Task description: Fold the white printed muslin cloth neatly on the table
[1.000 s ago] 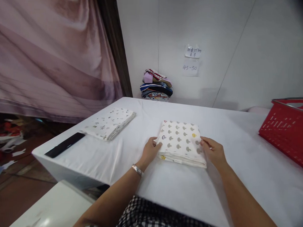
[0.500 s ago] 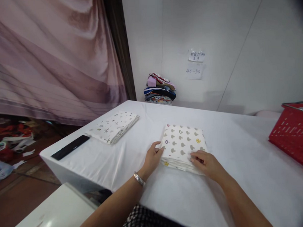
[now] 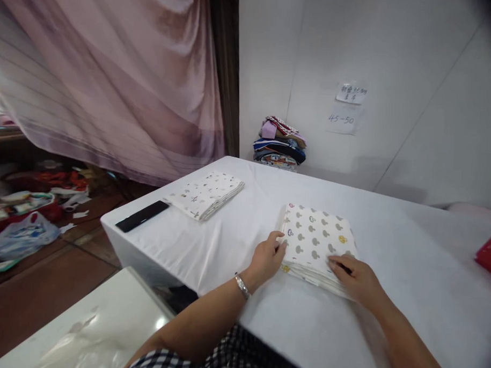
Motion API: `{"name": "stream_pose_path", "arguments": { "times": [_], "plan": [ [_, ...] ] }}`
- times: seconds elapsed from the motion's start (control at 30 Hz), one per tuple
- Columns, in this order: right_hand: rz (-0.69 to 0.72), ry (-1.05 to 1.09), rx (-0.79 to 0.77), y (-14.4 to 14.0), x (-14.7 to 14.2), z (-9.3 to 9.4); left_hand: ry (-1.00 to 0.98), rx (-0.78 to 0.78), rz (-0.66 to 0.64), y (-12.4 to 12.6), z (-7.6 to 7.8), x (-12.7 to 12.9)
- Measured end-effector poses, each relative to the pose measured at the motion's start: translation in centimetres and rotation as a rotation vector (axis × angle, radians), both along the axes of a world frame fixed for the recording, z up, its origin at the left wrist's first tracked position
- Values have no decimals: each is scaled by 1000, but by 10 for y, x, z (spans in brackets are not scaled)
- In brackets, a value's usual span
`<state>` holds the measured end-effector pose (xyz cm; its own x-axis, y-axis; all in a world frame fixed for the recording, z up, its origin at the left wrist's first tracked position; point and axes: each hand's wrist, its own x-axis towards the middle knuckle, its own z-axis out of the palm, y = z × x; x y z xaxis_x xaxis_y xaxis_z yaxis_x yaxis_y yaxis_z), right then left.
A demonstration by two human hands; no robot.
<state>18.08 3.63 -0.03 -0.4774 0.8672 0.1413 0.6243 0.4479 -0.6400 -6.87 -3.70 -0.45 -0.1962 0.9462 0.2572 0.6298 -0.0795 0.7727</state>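
On the near tabletop [image 3: 386, 318], both hands lie flat, left hand [image 3: 267, 258] edging and right hand [image 3: 357, 279] pressing the folded mushroom-print cloth [image 3: 316, 241] — any sideways shove could skew its layers.

We see bare white table [image 3: 407, 275] right of the mushroom-print cloth [image 3: 316, 237]; leftward, open cover runs to a second folded cloth [image 3: 207, 190] and a black bar [image 3: 142, 216] near the edge.

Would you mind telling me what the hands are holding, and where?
Neither grips anything: the left hand touches the folded cloth's near-left edge, and the right hand lies flat on its near-right corner.
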Motion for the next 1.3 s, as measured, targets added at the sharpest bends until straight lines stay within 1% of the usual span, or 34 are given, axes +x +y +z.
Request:
{"name": "stream_pose_path", "arguments": {
  "times": [0.1, 0.23, 0.3, 0.4, 0.47, 0.57, 0.63, 0.67, 0.73, 0.8, 0.83, 0.9, 1.0, 1.1, 1.2, 1.23, 1.3],
  "plan": [
    [-42, 13, -5, 2, 0, -4, -16, -25, 2, 0, 0, -2],
    [-96, -21, 5, 5, 0, -9, 8, -142, 24, 0, 0, -4],
    [-115, -75, -2, 4, -3, -6, 44, -192, 29, 0, 1, -4],
    [-81, -121, -13, 1, -14, 9, 132, -209, 18, -2, 2, -4],
    [-24, -85, 4, 0, -28, 24, 193, -200, 5, -2, 2, -4],
    [37, -11, 71, 5, -58, 47, 251, -198, -6, -3, 0, -5],
    [63, -3, 128, 14, -81, 55, 266, -208, -12, -2, -2, -5],
    [76, -8, 163, 20, -94, 57, 271, -213, -14, -2, -2, -5],
    [90, -46, 234, 32, -117, 52, 286, -223, -19, -1, -4, -6],
    [80, -146, 279, 42, -137, 39, 315, -239, -22, -1, -4, -6],
    [71, -228, 267, 47, -144, 31, 334, -251, -20, -1, -4, -6],
    [69, -382, 184, 52, -153, 14, 372, -276, -19, -1, -3, -7],
    [69, -448, 129, 55, -156, -4, 411, -302, -37, -2, 1, -10],
    [72, -417, 124, 54, -153, -7, 427, -327, -63, -3, 9, -14],
    [76, -385, 123, 53, -153, -4, 500, -325, -33, 4, 22, -17],
    [78, -367, 127, 53, -153, -3, 527, -292, -26, 8, 27, -16],
    [88, -303, 125, 55, -154, -2, 559, -156, -50, 21, 36, -13]
  ]
}}
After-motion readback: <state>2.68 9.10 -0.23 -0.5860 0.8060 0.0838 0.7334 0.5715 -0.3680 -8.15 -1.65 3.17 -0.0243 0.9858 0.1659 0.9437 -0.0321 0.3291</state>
